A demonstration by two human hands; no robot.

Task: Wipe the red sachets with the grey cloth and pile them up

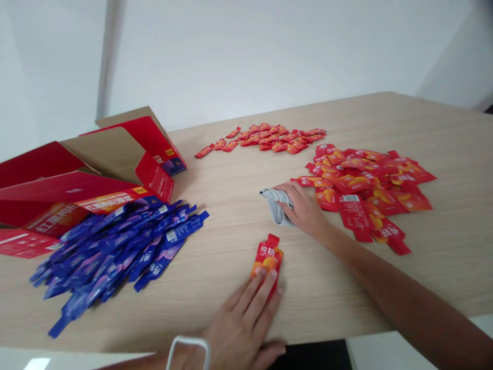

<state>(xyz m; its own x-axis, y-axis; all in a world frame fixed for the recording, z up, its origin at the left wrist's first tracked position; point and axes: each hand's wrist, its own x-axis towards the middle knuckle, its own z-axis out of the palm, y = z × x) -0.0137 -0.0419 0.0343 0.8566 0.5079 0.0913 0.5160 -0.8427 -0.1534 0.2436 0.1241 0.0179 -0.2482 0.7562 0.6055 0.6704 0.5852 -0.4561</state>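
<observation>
My left hand lies flat on the wooden table, its fingertips pressing the lower end of a single red and orange pouch. My right hand reaches across the table and is closed on a folded grey cloth, which rests on the tabletop. Just right of that hand spreads a pile of several larger red pouches. A row of several small red sachets lies farther back.
A heap of several blue pouches covers the left side of the table. Behind it lies an opened red cardboard box with its flaps spread. A white wall stands beyond the far edge.
</observation>
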